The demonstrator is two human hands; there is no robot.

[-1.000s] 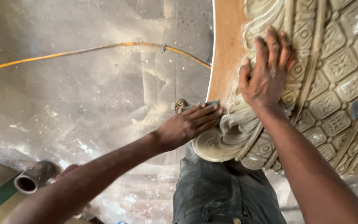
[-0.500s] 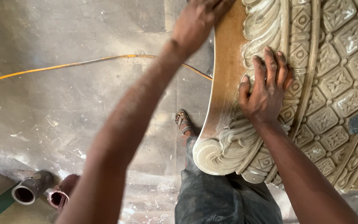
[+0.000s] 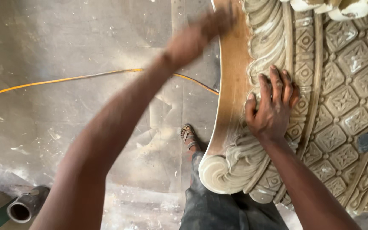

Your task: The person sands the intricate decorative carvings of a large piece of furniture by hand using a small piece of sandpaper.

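The carved wooden panel (image 3: 320, 98), the largest thing here, fills the right side, with square floral tiles, leafy mouldings and a scroll at its lower end. Left of it lies the dusty concrete floor (image 3: 64, 140), crossed by a yellow cable (image 3: 64, 79). The right hand (image 3: 273, 108) lies flat on the panel's leaf carving, grip spread, holding nothing. The left hand (image 3: 205, 30) is blurred at the panel's smooth edge; I cannot tell its grip. A sandalled foot (image 3: 188, 135) stands beside the scroll. A metal pipe (image 3: 24, 206) lies far left.

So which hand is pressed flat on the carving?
The right hand, fingers spread flat on the carved panel; the left hand is blurred, up by its smooth edge.
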